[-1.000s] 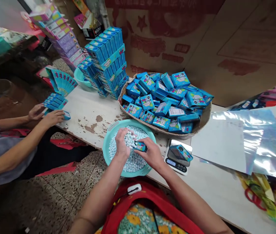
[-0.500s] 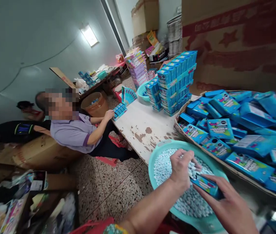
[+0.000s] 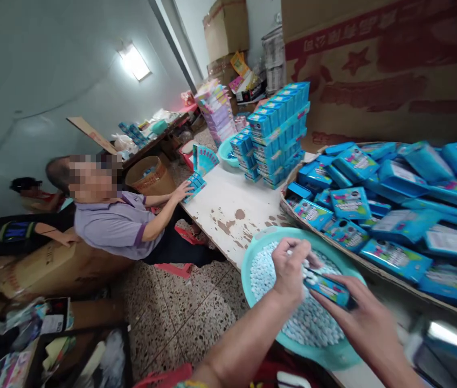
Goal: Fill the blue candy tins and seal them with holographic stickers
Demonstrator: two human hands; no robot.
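In the head view, one small blue box [image 3: 329,289] is held over the right half of the turquoise basin [image 3: 246,275]. Its long axis slants, one end toward the basin's middle and up against the left hand [image 3: 291,268], the other toward the basin's right rim, inside the right hand [image 3: 372,318]. The printed face looks upward. The right hand is clamped along the box's sides, thumb and fingers on opposite edges; the box sticks out beyond the fingertips. The left hand, above the basin's middle, is curled around some pale pieces [image 3: 313,328], with several showing at the box's near end; the same pieces fill the basin, too many to count.

Right of the basin, on the worktop [image 3: 224,213], stands one cardboard tray [image 3: 293,180] heaped with overlapping blue boxes, not countable. Beyond the basin are two stacks, one tall [image 3: 279,134], one short [image 3: 245,153]. Farther off than the basin, a co-worker's hand [image 3: 181,191] touches a blue group of boxes [image 3: 194,186].
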